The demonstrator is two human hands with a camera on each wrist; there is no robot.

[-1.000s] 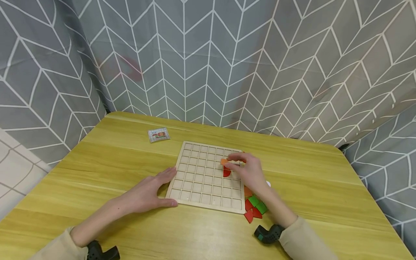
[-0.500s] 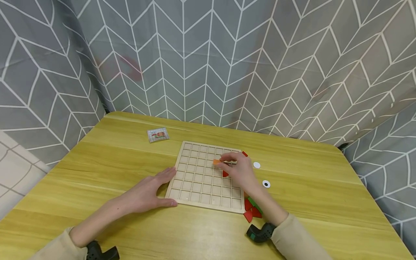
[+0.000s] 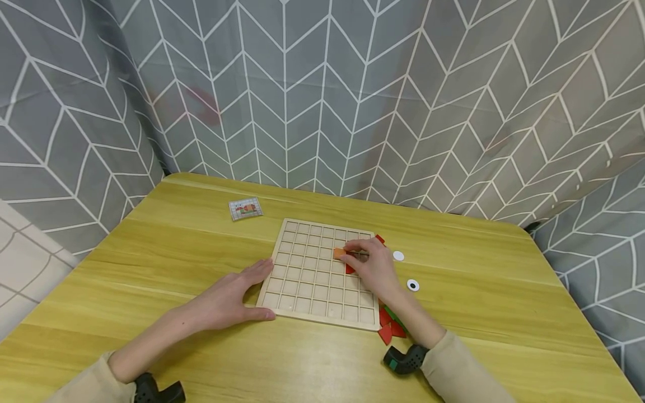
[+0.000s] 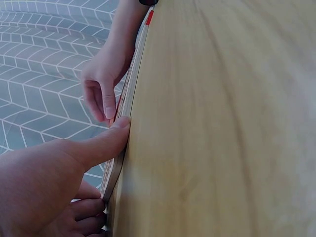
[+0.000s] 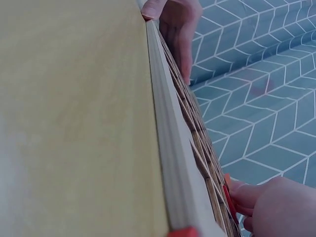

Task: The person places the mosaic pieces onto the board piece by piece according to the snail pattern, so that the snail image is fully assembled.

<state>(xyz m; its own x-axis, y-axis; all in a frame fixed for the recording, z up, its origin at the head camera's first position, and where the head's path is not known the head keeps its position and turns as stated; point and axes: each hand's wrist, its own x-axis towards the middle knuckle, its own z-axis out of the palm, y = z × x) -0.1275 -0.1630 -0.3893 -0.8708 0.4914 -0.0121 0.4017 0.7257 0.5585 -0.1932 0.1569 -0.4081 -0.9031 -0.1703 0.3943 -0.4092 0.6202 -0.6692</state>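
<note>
A pale wooden grid board (image 3: 302, 274) lies on the table. At its near left corner rests my left hand (image 3: 227, 299), thumb along the front edge and fingers against the left edge; the left wrist view shows the thumb (image 4: 101, 148) touching the rim. Over the right half of the grid, my right hand (image 3: 375, 274) pinches a small orange tile (image 3: 339, 253) between thumb and fingers. Close under that hand a red tile (image 3: 349, 269) lies on the grid, partly hidden by the fingers. In the right wrist view the orange tile (image 5: 227, 178) shows just past the fingertips.
Red tiles (image 3: 385, 334) and partly hidden green tiles (image 3: 394, 317) lie by the board's near right corner. Further right are a white disc (image 3: 398, 256) and an eye disc (image 3: 413, 285). A picture card (image 3: 245, 209) sits behind the board; a curtain (image 3: 322, 101) hangs beyond.
My right hand has moved a little left with the orange tile, then slightly back right, uncovering the white disc and eye disc. My left hand stays at the board's corner.
</note>
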